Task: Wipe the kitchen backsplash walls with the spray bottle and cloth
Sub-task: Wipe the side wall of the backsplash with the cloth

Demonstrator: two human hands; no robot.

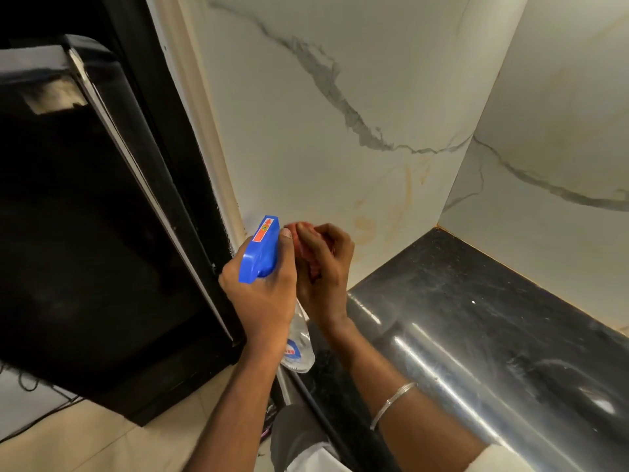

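My left hand (263,294) grips a clear spray bottle (299,345) by its neck, with the blue trigger head (260,250) pointing at the white marble backsplash (323,131). My right hand (325,267) is closed around a bunched pinkish-red cloth (308,243), held right beside the bottle's nozzle. Both hands hover close to the lower left part of the wall, near yellowish streaks (384,206) on the marble. The cloth is mostly hidden by my fingers.
A black glossy countertop (476,318) runs along the right, meeting a second marble wall (561,148) at the corner. A tall black appliance (85,199) stands at the left, next to a cream door trim (204,131). Beige floor tiles (102,444) and cables lie below.
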